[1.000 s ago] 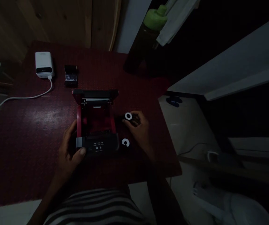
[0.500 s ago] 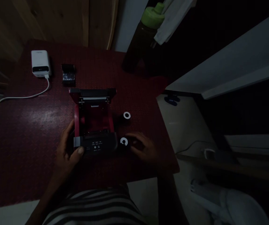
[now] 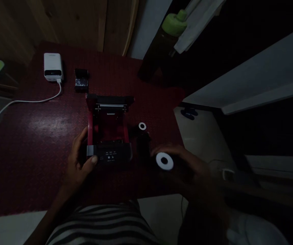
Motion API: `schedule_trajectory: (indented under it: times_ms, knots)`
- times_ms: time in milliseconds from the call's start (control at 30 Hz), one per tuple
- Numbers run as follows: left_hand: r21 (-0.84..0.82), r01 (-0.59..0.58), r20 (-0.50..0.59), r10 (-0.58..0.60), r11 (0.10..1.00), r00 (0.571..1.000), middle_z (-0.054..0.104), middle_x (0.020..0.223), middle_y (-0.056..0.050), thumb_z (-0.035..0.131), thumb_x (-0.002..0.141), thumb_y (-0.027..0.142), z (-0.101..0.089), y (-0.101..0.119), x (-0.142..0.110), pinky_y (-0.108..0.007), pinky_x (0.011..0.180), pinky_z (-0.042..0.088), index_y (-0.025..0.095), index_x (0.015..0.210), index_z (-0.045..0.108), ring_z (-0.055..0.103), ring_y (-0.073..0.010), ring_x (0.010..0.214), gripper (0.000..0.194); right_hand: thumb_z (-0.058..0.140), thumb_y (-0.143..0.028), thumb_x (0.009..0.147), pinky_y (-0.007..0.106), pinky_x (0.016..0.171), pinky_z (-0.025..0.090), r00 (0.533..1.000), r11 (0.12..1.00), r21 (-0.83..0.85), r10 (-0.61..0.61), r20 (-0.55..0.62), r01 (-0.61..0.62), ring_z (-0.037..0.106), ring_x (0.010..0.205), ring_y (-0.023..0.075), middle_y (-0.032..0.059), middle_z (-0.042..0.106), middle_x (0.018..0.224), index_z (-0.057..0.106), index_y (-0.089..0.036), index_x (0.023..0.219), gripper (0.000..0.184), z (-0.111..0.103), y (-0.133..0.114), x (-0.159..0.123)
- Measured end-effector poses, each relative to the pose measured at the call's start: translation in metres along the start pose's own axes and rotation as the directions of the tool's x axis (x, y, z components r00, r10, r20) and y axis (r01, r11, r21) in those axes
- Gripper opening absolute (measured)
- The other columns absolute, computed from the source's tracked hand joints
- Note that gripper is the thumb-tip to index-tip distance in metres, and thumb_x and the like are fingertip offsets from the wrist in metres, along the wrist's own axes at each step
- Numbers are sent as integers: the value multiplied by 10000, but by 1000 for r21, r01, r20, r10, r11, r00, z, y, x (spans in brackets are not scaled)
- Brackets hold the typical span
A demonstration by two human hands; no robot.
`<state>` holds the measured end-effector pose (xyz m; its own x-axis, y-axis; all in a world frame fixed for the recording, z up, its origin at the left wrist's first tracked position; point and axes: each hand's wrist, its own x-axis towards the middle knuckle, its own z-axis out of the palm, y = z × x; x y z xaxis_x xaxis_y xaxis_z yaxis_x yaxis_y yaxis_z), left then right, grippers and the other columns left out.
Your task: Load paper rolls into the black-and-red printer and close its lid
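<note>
A black and red printer [image 3: 109, 153], seemingly a label printer, stands on the table with its lid raised, its red inside exposed. My left hand [image 3: 78, 160] grips its front left corner, the thumb on top and the fingers along the side. To the right of the printer, my right hand [image 3: 184, 163] is closed around a dark roll [image 3: 165, 161] with a white ring-shaped end, held up off the table. A second dark roll [image 3: 142, 126] with a similar white end lies beside the printer. Between the rolls is a dark shape, too dim to make out.
The dark red table [image 3: 46, 163] holds a white power bank [image 3: 53, 66] with a white cable [image 3: 31, 101], and a small black ribbon-like item [image 3: 81, 80]. At the back right stands a dark bottle with a green cap [image 3: 174, 25]. The table's right edge is close to my right hand.
My right hand has taken hold of the nearer roll and lifted it, moving it right and closer to the camera. My left hand keeps its grip on the printer. The view has shifted slightly.
</note>
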<state>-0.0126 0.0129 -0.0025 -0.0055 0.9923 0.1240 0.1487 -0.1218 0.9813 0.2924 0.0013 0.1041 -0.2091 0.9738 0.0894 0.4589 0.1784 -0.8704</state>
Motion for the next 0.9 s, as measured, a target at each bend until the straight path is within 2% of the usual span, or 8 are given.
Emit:
schedule_trajectory:
  times_ms: [100, 167, 233, 367, 533, 700, 767, 900]
  knots:
    - [-4, -20, 1, 20, 1000, 1000, 521, 1742, -68, 726, 1023, 536, 1, 0, 0, -551, 1325, 413, 367, 1707, 495, 473, -378, 1620, 742, 790, -319, 1023, 342, 878, 626, 968, 991, 54, -135, 212, 126, 792, 983, 224, 12, 819, 1069, 762, -312, 1211, 191, -5, -29, 32]
    - [2, -34, -5, 34, 999, 999, 519, 1739, -80, 720, 1019, 547, 2, -2, 0, -560, 1323, 413, 359, 1712, 486, 478, -380, 1613, 755, 784, -330, 1036, 353, 933, 623, 916, 985, 32, -171, 362, 171, 795, 1037, 225, 19, 829, 1139, 759, -292, 1262, 231, 4, -34, 59]
    - [8, -25, -1, 25, 1000, 1000, 517, 1736, -86, 723, 1016, 529, 2, -3, -1, -561, 1323, 414, 358, 1717, 475, 486, -375, 1606, 764, 762, -270, 1039, 375, 999, 613, 885, 974, -50, -181, 430, 223, 786, 1111, 229, 37, 828, 1214, 744, -256, 1303, 265, 21, -32, 83]
    - [24, -1, 27, 1, 1000, 1000, 503, 1740, -93, 721, 1030, 477, 0, 1, -2, -568, 1342, 385, 347, 1726, 454, 470, -362, 1618, 757, 681, -78, 1016, 437, 1058, 590, 917, 866, -405, -138, 373, 295, 739, 1180, 266, 103, 812, 1263, 738, -179, 1277, 286, 58, -26, 109]
    - [32, -22, 24, 22, 999, 999, 484, 1751, -99, 706, 1052, 472, 1, 5, -2, -574, 1346, 372, 345, 1734, 433, 445, -363, 1633, 745, 653, -57, 1027, 419, 935, 591, 936, 626, -749, 84, 341, 217, 746, 1052, 297, 121, 836, 1155, 777, -182, 1227, 266, 88, -42, 114]
    - [26, -45, 27, 44, 999, 999, 491, 1744, -99, 706, 1053, 500, 3, 5, -1, -592, 1337, 381, 364, 1734, 433, 464, -375, 1614, 746, 569, -61, 1078, 410, 963, 577, 913, 513, -842, 240, 330, 169, 769, 1139, 306, 136, 856, 1107, 796, -180, 1238, 302, 101, -55, 122]
    - [26, -47, 27, 46, 999, 999, 493, 1742, -105, 702, 1056, 503, 3, 5, -1, -596, 1336, 381, 356, 1736, 432, 465, -378, 1613, 746, 553, -70, 1087, 403, 945, 581, 898, 508, -843, 267, 349, 176, 788, 1133, 305, 135, 863, 1086, 798, -189, 1242, 313, 102, -55, 128]
    - [27, -34, 37, 33, 999, 999, 477, 1753, -107, 696, 1061, 495, 2, 6, -1, -597, 1337, 379, 352, 1741, 422, 451, -377, 1625, 748, 580, -92, 1070, 363, 793, 585, 873, 533, -829, 308, 377, 170, 832, 1026, 299, 141, 867, 1102, 791, -201, 1277, 315, 103, -48, 139]
